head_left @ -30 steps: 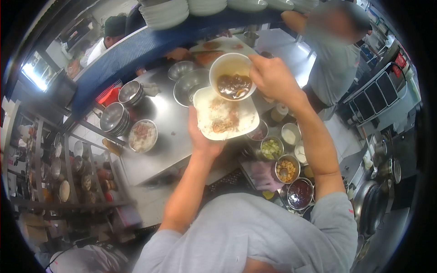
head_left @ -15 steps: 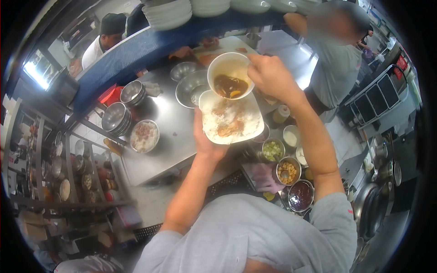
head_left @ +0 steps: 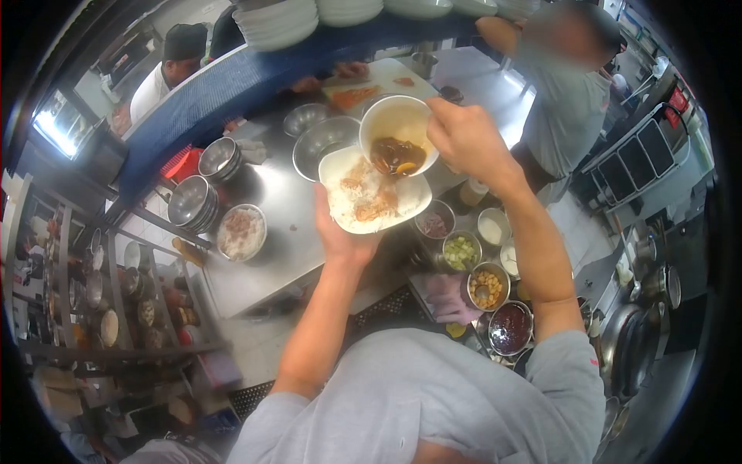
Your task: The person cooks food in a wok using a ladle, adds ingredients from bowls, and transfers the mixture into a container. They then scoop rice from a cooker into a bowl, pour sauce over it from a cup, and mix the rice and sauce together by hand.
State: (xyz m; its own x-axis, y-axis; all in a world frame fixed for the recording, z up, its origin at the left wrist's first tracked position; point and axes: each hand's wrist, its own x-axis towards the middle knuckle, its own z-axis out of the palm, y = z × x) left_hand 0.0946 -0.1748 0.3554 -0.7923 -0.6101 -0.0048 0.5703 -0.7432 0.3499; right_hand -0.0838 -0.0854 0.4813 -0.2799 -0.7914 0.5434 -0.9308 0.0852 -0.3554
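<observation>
My left hand is closed around the near left edge of a square white bowl, which holds white rice with brown sauce patches on top. Gripped by its handle in my right hand, a white cup is tipped toward the bowl, its lower rim overlapping the bowl's far right edge. Dark brown sauce with a yellow-orange piece in it lies in the cup's low side. Behind the bowl, a wide steel mixing bowl stands on the steel counter.
Left on the counter are stacked steel bowls and a bowl of rice with meat. To the right stand containers of chopped greens, yellow cubes and dark red sauce. A co-worker stands at the far right; a person's hands are near a cutting board.
The white bowl has moved left and tilted, its right side higher. The cup has shifted slightly right and down over its edge, and the sauce has slid toward the cup's lower rim.
</observation>
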